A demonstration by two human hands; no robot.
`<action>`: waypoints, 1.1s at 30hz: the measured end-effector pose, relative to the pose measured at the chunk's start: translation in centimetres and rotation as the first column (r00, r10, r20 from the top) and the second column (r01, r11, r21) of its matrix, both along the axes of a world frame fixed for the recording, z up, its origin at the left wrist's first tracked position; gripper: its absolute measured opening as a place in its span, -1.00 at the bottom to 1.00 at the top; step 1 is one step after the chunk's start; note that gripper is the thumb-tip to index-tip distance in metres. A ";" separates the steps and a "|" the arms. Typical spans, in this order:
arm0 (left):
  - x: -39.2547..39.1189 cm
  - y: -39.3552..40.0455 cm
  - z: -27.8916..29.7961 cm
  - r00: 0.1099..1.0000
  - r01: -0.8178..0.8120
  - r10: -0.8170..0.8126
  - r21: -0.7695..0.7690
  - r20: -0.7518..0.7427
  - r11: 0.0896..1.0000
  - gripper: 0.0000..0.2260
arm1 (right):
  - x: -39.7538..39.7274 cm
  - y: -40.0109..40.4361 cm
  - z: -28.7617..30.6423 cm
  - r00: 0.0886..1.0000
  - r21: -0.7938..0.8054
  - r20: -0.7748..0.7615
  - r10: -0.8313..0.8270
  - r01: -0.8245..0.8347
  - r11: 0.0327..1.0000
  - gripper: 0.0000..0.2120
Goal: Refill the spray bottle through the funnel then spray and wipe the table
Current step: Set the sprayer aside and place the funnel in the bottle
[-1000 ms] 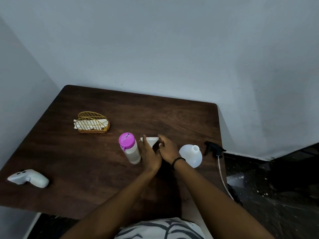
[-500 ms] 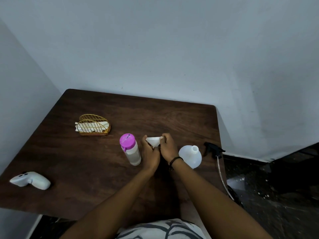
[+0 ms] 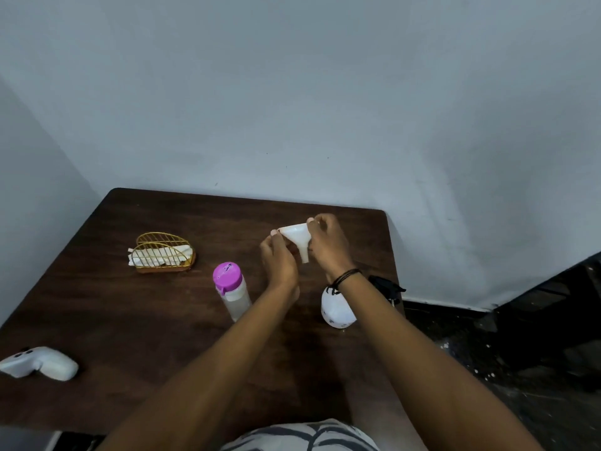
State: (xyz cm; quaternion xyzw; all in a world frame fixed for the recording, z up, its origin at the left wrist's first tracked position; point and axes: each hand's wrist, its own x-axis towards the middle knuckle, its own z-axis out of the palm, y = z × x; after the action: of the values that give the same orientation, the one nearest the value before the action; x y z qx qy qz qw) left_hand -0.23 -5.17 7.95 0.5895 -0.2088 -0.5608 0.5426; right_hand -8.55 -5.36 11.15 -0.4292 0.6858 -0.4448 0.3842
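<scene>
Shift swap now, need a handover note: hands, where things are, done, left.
Left hand and right hand: both pinch the white funnel, held above the table, spout down.
Spray bottle: open, uncapped, under the right forearm. Black spray head lies beside it near the table's right edge.
Pink-capped refill bottle: upright, cap closed.
Napkins in the gold wire holder, far left.
Done: spray head off.
Left: seat funnel, pour, recap, spray, wipe.

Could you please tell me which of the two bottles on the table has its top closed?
The bottle with the pink cap; the round white spray bottle has its black trigger head off.
</scene>
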 end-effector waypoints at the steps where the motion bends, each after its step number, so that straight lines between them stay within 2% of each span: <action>1: -0.2 -0.3 0.2 0.999 0.017 -0.017 0.006 -0.038 1.000 -0.62 | -0.7 0.2 0.3 0.999 0.007 0.045 -0.005 0.004 1.000 -0.60; 3: -0.7 -0.6 0.8 0.992 0.052 -0.051 0.002 -0.119 0.999 -0.62 | -2.3 0.8 0.9 0.991 0.010 0.132 -0.023 0.022 1.000 -0.58; 5: -1.4 -0.5 1.7 0.980 0.111 -0.109 0.004 -0.168 0.994 -0.63 | -3.9 1.7 1.3 0.977 0.001 0.212 -0.030 0.031 1.000 -0.68; 7: -1.9 -0.3 2.1 0.974 0.161 -0.155 0.025 -0.163 0.987 -0.66 | -5.1 2.9 1.6 0.961 -0.012 0.274 -0.024 0.028 1.000 -0.75; 12: -3.1 0.9 2.2 0.962 0.238 -0.231 0.032 -0.148 0.971 -0.74 | -6.9 5.5 1.6 0.938 -0.045 0.338 -0.070 0.090 0.995 -0.78; 19: -4.4 3.3 1.7 0.946 0.323 -0.325 -0.058 -0.019 0.945 -0.85 | -8.5 8.9 0.3 0.891 -0.071 0.431 -0.145 0.194 0.978 -0.80; 33: -4.2 5.1 -0.1 0.925 0.359 -0.336 -0.113 0.178 0.927 -0.79 | -8.5 10.4 -2.7 0.877 -0.089 0.447 -0.177 0.241 0.966 -0.77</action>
State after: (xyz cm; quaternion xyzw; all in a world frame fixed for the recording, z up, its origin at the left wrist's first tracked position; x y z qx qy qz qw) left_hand -4.46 -0.03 7.86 0.5442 -0.3915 -0.5842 0.4575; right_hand -17.01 5.01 8.48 -0.2685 0.5914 -0.6160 0.4457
